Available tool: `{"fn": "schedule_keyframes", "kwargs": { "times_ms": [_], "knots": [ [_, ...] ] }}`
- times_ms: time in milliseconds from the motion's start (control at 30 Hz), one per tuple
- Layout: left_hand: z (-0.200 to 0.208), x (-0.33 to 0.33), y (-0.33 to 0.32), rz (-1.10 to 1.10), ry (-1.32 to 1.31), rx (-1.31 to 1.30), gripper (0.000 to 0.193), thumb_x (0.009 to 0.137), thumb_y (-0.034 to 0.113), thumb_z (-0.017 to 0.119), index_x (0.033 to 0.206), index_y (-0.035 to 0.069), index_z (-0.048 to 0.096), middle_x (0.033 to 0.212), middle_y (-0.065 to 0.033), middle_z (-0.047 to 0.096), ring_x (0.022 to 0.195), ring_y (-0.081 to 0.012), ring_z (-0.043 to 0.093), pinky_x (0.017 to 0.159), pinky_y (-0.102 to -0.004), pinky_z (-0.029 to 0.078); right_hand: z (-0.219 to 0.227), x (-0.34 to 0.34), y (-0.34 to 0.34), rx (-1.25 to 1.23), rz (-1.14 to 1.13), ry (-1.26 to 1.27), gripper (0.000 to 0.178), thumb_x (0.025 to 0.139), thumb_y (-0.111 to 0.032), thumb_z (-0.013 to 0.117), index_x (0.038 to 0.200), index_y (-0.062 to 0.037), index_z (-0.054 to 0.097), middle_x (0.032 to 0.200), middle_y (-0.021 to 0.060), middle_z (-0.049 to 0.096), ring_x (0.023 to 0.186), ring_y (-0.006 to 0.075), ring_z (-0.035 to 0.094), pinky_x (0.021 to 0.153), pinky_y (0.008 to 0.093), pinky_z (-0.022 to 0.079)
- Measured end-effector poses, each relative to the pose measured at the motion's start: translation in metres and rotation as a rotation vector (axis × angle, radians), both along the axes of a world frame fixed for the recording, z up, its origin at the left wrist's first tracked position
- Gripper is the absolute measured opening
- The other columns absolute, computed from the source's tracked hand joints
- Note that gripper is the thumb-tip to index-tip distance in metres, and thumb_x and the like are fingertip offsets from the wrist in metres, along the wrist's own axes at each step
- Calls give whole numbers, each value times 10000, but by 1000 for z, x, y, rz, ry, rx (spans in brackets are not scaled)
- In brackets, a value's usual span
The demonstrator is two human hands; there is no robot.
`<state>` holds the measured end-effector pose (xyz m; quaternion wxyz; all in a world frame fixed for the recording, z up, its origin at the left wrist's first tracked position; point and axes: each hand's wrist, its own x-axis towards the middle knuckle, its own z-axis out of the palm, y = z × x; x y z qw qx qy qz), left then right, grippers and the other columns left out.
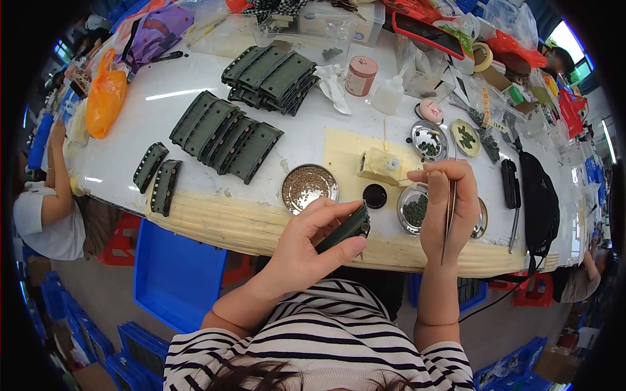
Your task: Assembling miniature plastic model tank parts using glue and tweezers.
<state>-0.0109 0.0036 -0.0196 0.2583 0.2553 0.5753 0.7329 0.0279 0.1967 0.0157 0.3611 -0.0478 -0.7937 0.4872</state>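
My left hand (313,244) is closed round a dark green curved piece (347,229) with a studded edge, held just over the table's near edge. To its right, my right hand (450,205) is raised with a pair of metal tweezers (450,215) running across its palm side; one pointed end is toward me. The right thumb and a finger come close together, and whether something tiny is between them I cannot tell. Below and between the hands are a dish of brown bits (309,188), a black round lid (375,196) and a dish of dark green bits (415,214), partly behind my right hand.
Similar green pieces lie in stacks (268,75) and rows (225,137) at left. A yellow block (381,165), small dishes (465,138), a pink tin (360,75) and a black pouch (540,202) stand farther off. A blue tray (179,270) sits below the table edge. Another person (55,202) is at left.
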Motion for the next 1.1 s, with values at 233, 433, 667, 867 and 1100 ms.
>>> {"fn": "schedule_keyframes", "kwargs": {
  "times_ms": [233,433,667,867,1100],
  "knots": [
    [-1,-1,-2,-43,-77,2,438,884,120,667,1273,-24,527,1059,-51,529,971,-108,543,839,-244,447,-8,-19,14,627,-231,-5,114,767,-25,713,849,-28,634,758,105,583,708,264,547,657,329,443],
    [2,3,-1,-72,-435,103,407,978,232,455,1286,-34,469,1054,-121,585,886,-189,596,824,-336,492,-2,-8,7,462,-223,92,56,823,-34,665,864,-21,629,761,97,569,719,213,530,648,301,425],
    [-22,4,6,-441,-1181,680,516,1020,377,230,1297,-11,427,965,-162,613,723,-216,605,630,-336,513,-7,15,-20,-220,192,107,145,981,-130,479,953,5,526,844,62,533,727,122,578,663,245,465],
    [-21,11,10,-506,-1294,772,504,1015,368,236,1285,-12,429,851,-132,591,606,-201,568,518,-302,474,-8,22,-29,-436,267,-11,181,1006,-166,425,959,-1,482,865,66,511,727,142,658,652,228,511],
    [-16,13,10,-444,-1270,681,549,1017,400,228,1214,-27,512,784,-105,525,552,-178,480,405,-283,389,-8,24,-29,-394,256,-5,98,985,-84,438,966,-1,488,850,63,514,699,118,638,654,220,497]
  ]
}}
